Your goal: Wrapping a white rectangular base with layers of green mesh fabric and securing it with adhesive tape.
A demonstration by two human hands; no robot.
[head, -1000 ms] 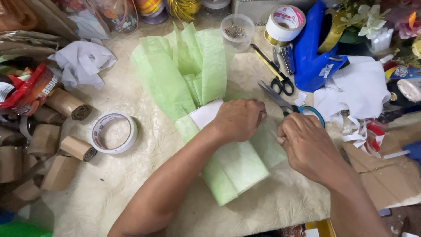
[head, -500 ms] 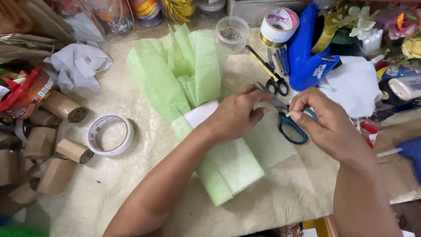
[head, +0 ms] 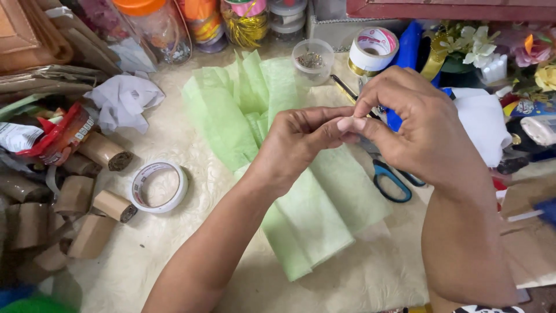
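My left hand (head: 298, 139) and my right hand (head: 414, 124) are raised above a bundle wrapped in light green tissue paper (head: 315, 214). Their fingertips are pinched together. Whatever sits between them is too small to make out. The tissue fans out at the far end (head: 243, 98), and the bundle lies on a cream embossed tabletop (head: 174, 243). Blue-handled scissors (head: 392, 181) lie just right of the bundle, under my right hand.
A white tape roll (head: 159, 185) lies left of the bundle, beside several brown cardboard rolls (head: 75, 197) and crumpled white paper (head: 124, 98). At the back stand jars (head: 153, 26), a clear cup (head: 313, 58) and another tape roll (head: 373, 49). White sheets (head: 483, 124) and artificial flowers (head: 480, 49) crowd the right.
Both hands have lifted off the bundle and come together in the air. The right hand moved up from near the scissors with a small white piece, and its fingertips now meet the left hand's.
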